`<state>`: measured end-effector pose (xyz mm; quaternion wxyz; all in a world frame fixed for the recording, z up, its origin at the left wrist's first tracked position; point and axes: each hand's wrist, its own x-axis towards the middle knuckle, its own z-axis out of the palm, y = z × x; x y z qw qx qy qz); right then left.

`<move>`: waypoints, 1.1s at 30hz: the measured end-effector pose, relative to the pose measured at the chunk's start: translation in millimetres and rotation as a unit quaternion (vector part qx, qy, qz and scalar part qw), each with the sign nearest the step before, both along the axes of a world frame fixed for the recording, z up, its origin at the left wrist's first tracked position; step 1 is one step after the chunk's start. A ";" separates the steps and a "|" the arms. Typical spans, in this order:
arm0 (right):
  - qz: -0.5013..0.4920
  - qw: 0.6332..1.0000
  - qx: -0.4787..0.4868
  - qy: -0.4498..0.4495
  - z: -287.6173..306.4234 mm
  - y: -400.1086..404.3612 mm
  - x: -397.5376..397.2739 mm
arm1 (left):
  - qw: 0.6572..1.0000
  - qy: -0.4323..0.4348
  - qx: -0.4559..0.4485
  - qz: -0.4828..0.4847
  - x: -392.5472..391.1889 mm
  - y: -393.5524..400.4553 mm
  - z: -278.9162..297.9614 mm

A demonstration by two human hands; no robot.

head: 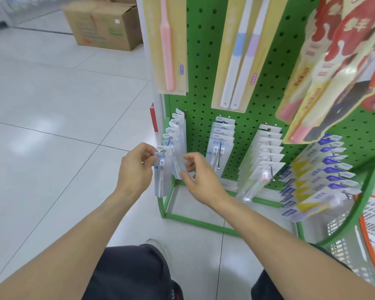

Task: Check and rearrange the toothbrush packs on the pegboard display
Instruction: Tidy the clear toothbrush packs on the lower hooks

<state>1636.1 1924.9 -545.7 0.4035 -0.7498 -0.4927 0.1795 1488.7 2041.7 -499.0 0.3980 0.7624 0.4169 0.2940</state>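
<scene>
While pale glossy floor tiles (52,105) fill the left of the view, a green perforated metal pegboard stand (206,61) rises on the right, its green frame base (195,221) resting on the tiles. A brown cardboard box (104,24) sits on the floor well behind the stand. High on the board hang long cream-coloured cards: one with a pink toothbrush (167,44), one beside it with two white toothbrushes banded blue and lilac (240,53), and at the far right a red and cream patterned pack (333,61) tilted toward the camera. Lower down, four hooks carry rows of smaller packs: a leftmost row of clear blister toothbrush packs (175,131), a second clear row (221,135), a white-carded row (266,148), and a blue, yellow and white row (320,176).

At the front of the leftmost row hangs one clear blister pack with a blue header (161,172), its top at the hook's tip. The left hand (136,167) pinches the top edge of this pack between thumb and curled fingers. The right hand (199,176) hovers just beside the same row, its thumb and fingers loosely curled and half spread, holding nothing; whether its fingertips touch the packs behind cannot be told. Dark trousers (128,273) show at the bottom edge.
</scene>
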 end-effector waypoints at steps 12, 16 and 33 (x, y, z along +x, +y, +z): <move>0.065 0.995 -0.068 -0.026 5.5 -44.8 4.2 | 1.000 -0.011 -0.009 -0.022 -5.7 -10.3 8.7; 0.084 0.992 -0.080 -0.040 11.5 -55.4 0.6 | 0.999 -0.001 -0.034 -0.036 -4.4 -24.3 7.1; 0.023 0.991 0.032 0.127 67.6 -95.7 -8.0 | 0.955 0.112 -0.180 -0.207 -2.6 -126.0 69.4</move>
